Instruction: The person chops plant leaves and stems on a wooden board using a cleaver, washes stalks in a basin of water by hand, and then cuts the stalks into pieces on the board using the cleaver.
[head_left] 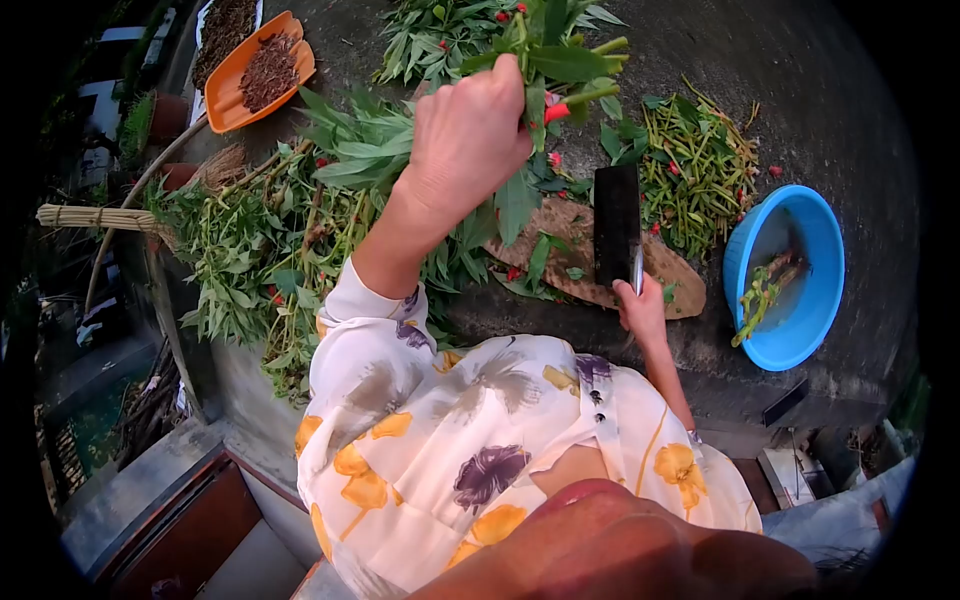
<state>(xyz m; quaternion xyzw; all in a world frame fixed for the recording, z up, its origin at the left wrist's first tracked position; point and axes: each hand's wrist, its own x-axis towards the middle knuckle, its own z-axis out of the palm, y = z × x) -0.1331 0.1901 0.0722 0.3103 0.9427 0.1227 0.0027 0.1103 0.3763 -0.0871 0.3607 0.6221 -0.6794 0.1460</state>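
Closed in a fist, my left hand point(468, 130) grips a bunch of leafy stems point(570, 66) with cut ends and red flowers, raised above the ground. My right hand point(643, 308) is wrapped round the handle of a cleaver point(616, 225), whose dark, broad blade points away from me over a worn wooden cutting board point(683, 285). Loose leaves and red petals lie on the board. Just beyond its right side is a heap of chopped green stems point(700, 165). The raised bunch and my left arm hide part of the board's left side.
A large pile of leafy plants point(245, 245) spreads at left, with more leafy stems point(430, 45) at the top. At right stands a blue basin point(826, 300) with stem pieces in it. An orange scoop point(222, 92) holds brown bits. A straw broom point(100, 216) lies far left.
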